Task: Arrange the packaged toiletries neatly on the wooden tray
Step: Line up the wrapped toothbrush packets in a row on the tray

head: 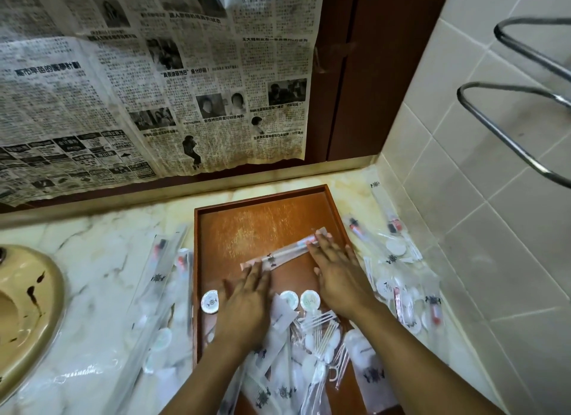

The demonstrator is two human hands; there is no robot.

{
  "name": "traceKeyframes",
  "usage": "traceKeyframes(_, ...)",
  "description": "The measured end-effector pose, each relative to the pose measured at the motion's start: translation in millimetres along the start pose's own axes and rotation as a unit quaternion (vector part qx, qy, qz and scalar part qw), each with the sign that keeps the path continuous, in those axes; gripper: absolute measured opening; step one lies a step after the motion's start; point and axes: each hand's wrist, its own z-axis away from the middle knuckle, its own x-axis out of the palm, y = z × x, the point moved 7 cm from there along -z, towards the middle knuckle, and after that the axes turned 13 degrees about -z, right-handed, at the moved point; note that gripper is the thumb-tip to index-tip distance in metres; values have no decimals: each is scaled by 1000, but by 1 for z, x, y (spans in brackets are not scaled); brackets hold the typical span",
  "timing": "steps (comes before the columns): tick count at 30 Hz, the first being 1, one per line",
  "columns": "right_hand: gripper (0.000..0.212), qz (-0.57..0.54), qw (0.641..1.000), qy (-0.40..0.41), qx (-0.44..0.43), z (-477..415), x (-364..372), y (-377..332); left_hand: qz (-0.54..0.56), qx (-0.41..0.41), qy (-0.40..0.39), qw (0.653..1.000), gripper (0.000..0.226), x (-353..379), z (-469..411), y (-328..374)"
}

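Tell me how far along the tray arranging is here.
Early. Done: little; three round packets sit in a loose row on the tray. In hand: the left hand and right hand press flat on one long packet, which lies slantwise. Left: the heap at the tray's near end, plus loose packets on the counter either side.

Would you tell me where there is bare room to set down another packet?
Free: the tray floor between its far rim and the long packet; also the marble counter between the sink and the packets along the tray's left rim. Crowded: the tray's near half and the strip by the tiled wall.
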Motion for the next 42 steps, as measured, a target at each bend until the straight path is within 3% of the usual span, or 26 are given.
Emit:
traceKeyframes(5, 60, 75, 996, -47, -1, -11, 16, 14, -36, 9, 13, 999, 67, 5, -15, -14)
traceKeyframes(10, 61, 100, 995, -9, -10, -5, 25, 18, -29, 17, 6, 999, 80, -1, -17, -9)
traceKeyframes(16, 58, 103, 994, 6, -16, 0, 24, 16, 45, 5, 93, 995, 52, -18, -28, -11)
traceKeyframes(27, 50, 99, 995, 31, -6, 1, 14, 7, -49, 3, 65, 997, 43, -19, -41, -7)
traceKeyframes(31, 47, 94, 995, 41, -14, -1, 11, 4, -62, -2, 93, 994, 36, -22, -37, -4)
traceKeyframes(42, 54, 99, 995, 21, -8, 4, 12, 5, -17, 5, 49, 999, 61, -16, -20, 2)
